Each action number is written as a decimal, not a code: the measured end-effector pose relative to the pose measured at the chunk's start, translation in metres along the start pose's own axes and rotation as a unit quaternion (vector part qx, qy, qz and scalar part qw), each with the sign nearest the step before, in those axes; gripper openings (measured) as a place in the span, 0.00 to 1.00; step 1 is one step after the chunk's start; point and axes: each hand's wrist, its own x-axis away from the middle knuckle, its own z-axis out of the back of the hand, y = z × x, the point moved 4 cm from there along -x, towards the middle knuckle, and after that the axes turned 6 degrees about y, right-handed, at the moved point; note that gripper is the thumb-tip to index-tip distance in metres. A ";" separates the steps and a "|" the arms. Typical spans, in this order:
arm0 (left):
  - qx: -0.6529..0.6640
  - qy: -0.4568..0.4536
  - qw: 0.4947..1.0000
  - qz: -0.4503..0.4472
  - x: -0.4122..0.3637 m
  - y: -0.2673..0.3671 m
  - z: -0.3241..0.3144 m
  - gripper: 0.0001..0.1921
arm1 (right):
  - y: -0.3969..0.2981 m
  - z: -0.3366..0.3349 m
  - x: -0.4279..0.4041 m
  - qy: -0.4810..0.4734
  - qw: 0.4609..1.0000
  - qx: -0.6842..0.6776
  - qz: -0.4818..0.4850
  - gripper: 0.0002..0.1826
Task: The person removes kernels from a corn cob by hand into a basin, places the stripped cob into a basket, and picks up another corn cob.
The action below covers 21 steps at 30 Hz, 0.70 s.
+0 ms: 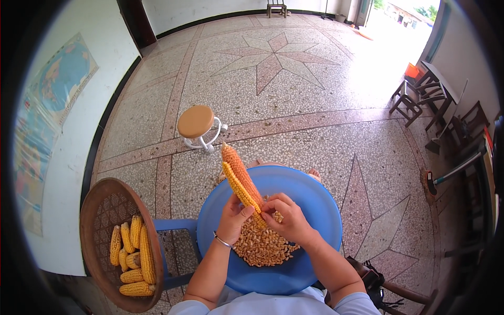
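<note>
My left hand point(233, 221), with a bangle at the wrist, holds a corn cob point(243, 177) upright at a tilt over a blue plastic basin point(319, 197). Much of the cob shows bare orange-red, with a band of yellow kernels down its left side. The fingertips of my right hand point(285, 215) press on the kernels near the cob's lower end. Beneath both hands, a heap of loose corn kernels point(264, 246) lies in the basin. To the left, a round woven basket point(118, 197) holds several corn cobs point(145, 252) with yellow kernels.
The basket rests by a blue plastic stool point(175, 225). Ahead stands a round stool point(195, 122) with a tan seat and white legs. Wooden chairs point(407, 98), a broom point(429, 183) and a long-handled dustpan point(433, 145) are along the right side. A dark bag point(366, 275) is at lower right.
</note>
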 end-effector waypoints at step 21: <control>-0.017 -0.007 0.999 -0.032 0.002 0.006 -0.007 0.27 | 0.000 0.000 0.003 0.056 0.994 0.076 0.060 0.09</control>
